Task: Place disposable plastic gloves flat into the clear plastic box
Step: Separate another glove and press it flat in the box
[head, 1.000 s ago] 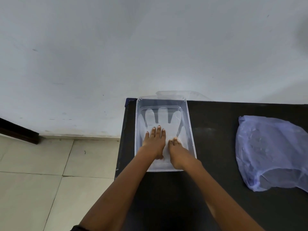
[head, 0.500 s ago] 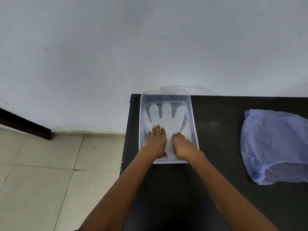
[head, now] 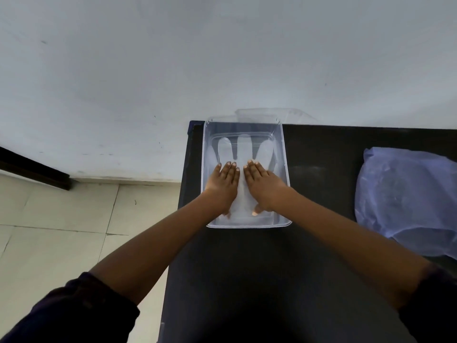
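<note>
One glove point(head: 243, 154) lies flat in the clear box point(head: 285, 167), under my left hand point(head: 223, 185) and right hand point(head: 265, 188), both pressing with straight fingers. I think more gloves wait in the bluish bag point(head: 408, 199), far right of my right hand

Box point(head: 284, 169) around both hands: clear, colourless plastic, faint bluish cast. Glove point(head: 243, 149) beyond the fingertips: translucent, milky white, no print. Table point(head: 321, 169) under and right of the right hand point(head: 265, 189): matte black. Bag point(head: 405, 194) well right of the right hand: pale lavender-blue, translucent. Wall point(head: 222, 58) beyond the hands: plain grey-white. Floor point(head: 61, 231) left of the left hand point(head: 223, 186): cream tiles, thin dark joints. Sleeves point(head: 74, 315): dark, near black.
</note>
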